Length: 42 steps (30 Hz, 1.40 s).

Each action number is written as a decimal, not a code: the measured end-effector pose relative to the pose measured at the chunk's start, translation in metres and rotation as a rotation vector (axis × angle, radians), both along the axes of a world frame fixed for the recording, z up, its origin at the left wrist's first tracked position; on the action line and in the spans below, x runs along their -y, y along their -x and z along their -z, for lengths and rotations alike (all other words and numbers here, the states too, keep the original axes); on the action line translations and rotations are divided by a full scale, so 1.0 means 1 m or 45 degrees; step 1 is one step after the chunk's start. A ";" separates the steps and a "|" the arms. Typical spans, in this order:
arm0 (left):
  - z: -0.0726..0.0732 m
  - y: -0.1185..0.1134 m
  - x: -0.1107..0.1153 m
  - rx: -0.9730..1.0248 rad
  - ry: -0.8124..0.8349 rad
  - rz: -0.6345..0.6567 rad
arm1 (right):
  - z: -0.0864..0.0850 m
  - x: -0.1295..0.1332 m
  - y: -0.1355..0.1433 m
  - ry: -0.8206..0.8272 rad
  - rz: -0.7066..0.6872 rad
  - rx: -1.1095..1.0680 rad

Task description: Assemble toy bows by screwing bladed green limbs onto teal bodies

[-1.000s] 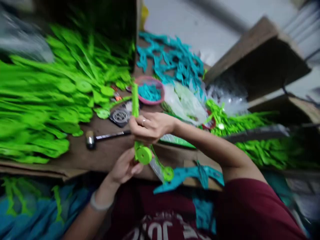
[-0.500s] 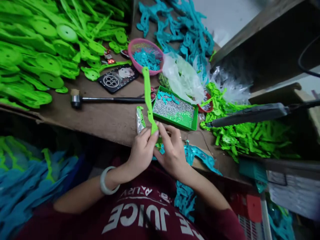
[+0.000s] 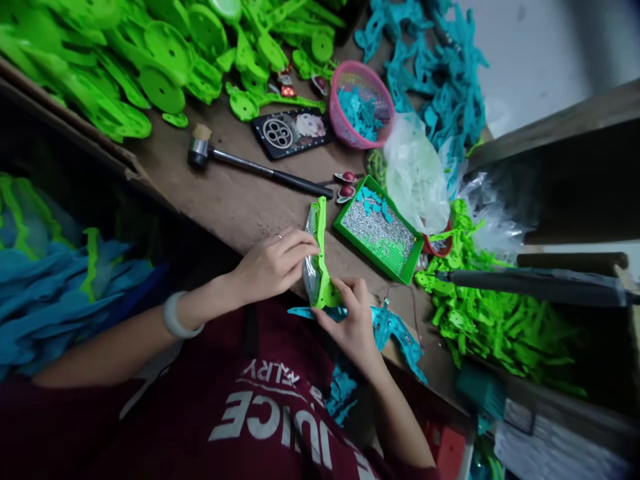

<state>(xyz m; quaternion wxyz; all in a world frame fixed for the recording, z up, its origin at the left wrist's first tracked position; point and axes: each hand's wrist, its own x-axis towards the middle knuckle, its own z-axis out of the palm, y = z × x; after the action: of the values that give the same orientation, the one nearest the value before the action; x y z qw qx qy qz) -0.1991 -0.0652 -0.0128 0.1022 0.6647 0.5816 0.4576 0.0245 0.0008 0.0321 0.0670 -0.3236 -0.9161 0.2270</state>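
From my head feed: both hands on the lime-green piece [image 3: 321, 257], upright at the table [image 3: 225, 200] edge, left of the green tray [image 3: 415, 257]. Left hand [image 3: 277, 263] holds its middle, fingertips closed in, thumb hidden. Right hand [image 3: 353, 320] pinches its lower end, just above the teal part [image 3: 400, 333]. Clear plastic [image 3: 311, 273] lies alongside the piece.

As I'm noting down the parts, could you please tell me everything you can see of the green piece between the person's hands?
The green piece is long and narrow, looks like plastic, and widens at its near end. A clear, glossy part lies along its left side. It points forward, near the edge of the table; the left hand touches its middle, the right hand holds its near end.
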 end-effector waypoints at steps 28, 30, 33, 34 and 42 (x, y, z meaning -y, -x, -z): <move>0.018 -0.014 -0.005 0.164 0.138 0.584 | -0.026 -0.034 0.005 -0.004 -0.232 0.474; 0.016 -0.014 -0.002 0.246 0.183 0.757 | -0.031 -0.034 0.009 -0.075 -0.313 0.580; 0.019 -0.020 0.009 0.488 0.251 0.908 | -0.038 -0.035 0.014 -0.164 -0.410 0.757; 0.022 -0.023 0.014 0.579 0.265 0.886 | -0.040 -0.035 0.014 -0.177 -0.423 0.806; 0.039 -0.058 0.036 0.576 0.099 0.552 | -0.053 -0.039 0.018 -0.143 -0.481 0.953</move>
<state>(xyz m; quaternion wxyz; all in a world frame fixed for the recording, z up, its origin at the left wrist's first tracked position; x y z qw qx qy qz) -0.1411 -0.1008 -0.0521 0.3495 0.6502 0.4057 0.5389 0.0067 0.0398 0.0848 -0.2957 -0.2060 -0.9314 0.0517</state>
